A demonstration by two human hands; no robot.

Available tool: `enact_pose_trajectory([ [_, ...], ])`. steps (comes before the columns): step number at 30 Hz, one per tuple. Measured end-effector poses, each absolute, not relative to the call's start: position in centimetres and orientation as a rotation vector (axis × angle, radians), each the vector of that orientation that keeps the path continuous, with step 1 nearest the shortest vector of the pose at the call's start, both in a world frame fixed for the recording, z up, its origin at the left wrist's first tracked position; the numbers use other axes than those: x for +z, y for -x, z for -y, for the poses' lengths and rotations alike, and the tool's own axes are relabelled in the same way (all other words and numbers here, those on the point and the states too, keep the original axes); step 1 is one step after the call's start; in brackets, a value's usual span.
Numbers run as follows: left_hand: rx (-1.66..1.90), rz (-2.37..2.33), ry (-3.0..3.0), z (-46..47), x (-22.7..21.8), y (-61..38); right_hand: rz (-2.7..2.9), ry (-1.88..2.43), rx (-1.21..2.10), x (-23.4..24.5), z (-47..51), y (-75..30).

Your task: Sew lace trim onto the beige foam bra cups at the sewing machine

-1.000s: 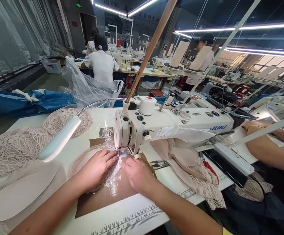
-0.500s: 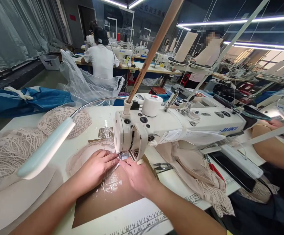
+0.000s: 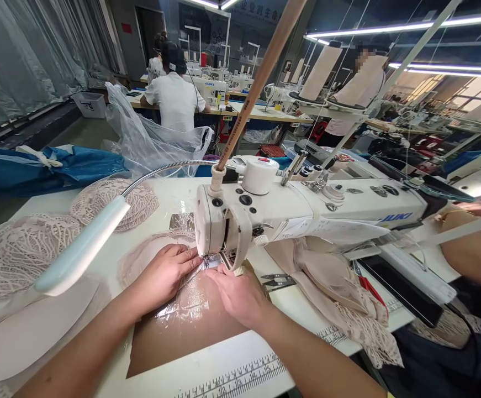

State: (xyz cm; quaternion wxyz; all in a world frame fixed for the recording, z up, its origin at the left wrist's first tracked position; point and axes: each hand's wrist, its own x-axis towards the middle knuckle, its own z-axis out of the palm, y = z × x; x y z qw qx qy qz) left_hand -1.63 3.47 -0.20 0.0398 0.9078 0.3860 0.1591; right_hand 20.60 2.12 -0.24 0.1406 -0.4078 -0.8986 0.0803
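Note:
At the needle of a white sewing machine (image 3: 250,207), a beige lace bra cup (image 3: 141,257) lies partly under my left hand (image 3: 169,276). Those fingers are close together and press on the cup, fingertips beside the presser foot (image 3: 209,261); the thumb is hidden. On the foot's near side, my right hand (image 3: 238,293) has its fingers bent and closed, tips almost at the foot. What it pinches there is too small to make out. Shiny brown sheeting (image 3: 182,337) covers the table below both hands. Thread snips (image 3: 279,281) lie right of my right hand.
A lamp (image 3: 85,243) on a bendy neck hangs at left over more lace cups (image 3: 27,254). Beige lace bra pieces (image 3: 327,276) and a black phone (image 3: 397,290) lie at right. A co-worker's arm (image 3: 472,249) shows at the right edge. A printed ruler (image 3: 240,381) marks the front edge.
The head view has shifted slightly, so the scene sits a little further right. My left fingers have drawn closer together, and my right fingertips have eased slightly back from the foot.

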Motion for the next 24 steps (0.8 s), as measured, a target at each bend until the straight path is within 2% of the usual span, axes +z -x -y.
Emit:
enact_pose_trajectory([
  [13, 0.203, -1.436, -2.686, -1.0, 1.7, 1.5, 2.484, 1.170, 0.303, -0.8, -2.3, -20.9],
  [24, 0.389, -1.278, -2.565, 0.6, 1.3, 0.2, 2.483, 1.134, 0.372, -0.1, -2.1, -21.0],
])
